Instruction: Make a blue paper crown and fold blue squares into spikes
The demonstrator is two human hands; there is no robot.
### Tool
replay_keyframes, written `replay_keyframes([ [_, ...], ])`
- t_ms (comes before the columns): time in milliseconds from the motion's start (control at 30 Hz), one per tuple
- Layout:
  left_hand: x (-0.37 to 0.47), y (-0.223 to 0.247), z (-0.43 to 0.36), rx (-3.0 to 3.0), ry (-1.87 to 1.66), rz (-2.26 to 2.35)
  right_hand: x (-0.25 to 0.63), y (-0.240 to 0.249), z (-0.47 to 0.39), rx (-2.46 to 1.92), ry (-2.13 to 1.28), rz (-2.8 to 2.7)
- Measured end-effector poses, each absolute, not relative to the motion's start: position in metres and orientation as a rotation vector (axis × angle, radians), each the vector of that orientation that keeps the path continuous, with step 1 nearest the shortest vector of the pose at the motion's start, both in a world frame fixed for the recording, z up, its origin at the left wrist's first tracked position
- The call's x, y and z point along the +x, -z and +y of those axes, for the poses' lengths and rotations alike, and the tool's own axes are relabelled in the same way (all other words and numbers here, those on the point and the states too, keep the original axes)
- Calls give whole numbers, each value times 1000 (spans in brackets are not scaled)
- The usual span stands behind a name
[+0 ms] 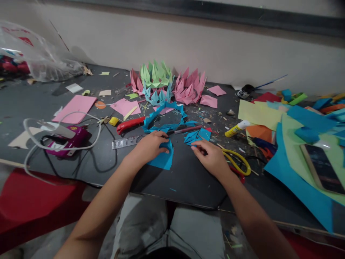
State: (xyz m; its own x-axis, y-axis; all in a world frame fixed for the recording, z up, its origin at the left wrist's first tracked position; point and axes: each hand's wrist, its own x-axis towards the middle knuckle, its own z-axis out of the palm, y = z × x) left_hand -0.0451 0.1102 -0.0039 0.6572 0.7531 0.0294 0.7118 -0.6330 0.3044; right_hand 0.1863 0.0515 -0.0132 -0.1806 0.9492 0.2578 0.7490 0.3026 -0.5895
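Note:
My left hand [152,146] rests over a blue sheet of paper [163,162], its thumb and fingers apart. Part of that sheet is hidden beneath the hand. To the right, my right hand [210,154] has its thumb and forefinger brought together at the lower edge of a folded blue paper piece [192,137]. Just beyond both hands lies a ring of joined blue folded points [161,126]. A dark reddish stick [185,130] lies between the ring and my hands.
Green [156,75] and pink [190,88] folded paper crowns stand by the wall. A red-handled tool [130,125], purple glue gun [67,140] with cables, yellow glue stick [237,128], yellow-handled scissors [238,162] and a phone [322,167] on coloured paper lie around.

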Motion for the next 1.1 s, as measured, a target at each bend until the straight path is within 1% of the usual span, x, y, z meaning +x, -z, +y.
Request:
replay_keyframes([
  [133,-43,4,110,2643,-250,1181,182,14,50,-1481,-491,-2022],
  [333,-37,3,107,2665,-392,1156,180,14,48,-1475,-576,-1955],
  [433,-32,2,104,2682,-479,1112,175,14,48,-1492,-762,-1817],
  [600,-21,3,97,2730,-624,916,167,15,53,-1446,-1156,-1425],
  [733,-15,4,92,2742,-673,831,164,18,56,-1344,-1331,-1289],
  [833,-14,6,92,2649,-762,893,165,21,56,-1330,-1292,-1300],
  [967,-18,7,95,2302,-902,1057,173,21,55,-1353,-1181,-1301],
  [1100,-21,10,97,2015,-823,1145,180,18,55,-1386,-1137,-1266],
])
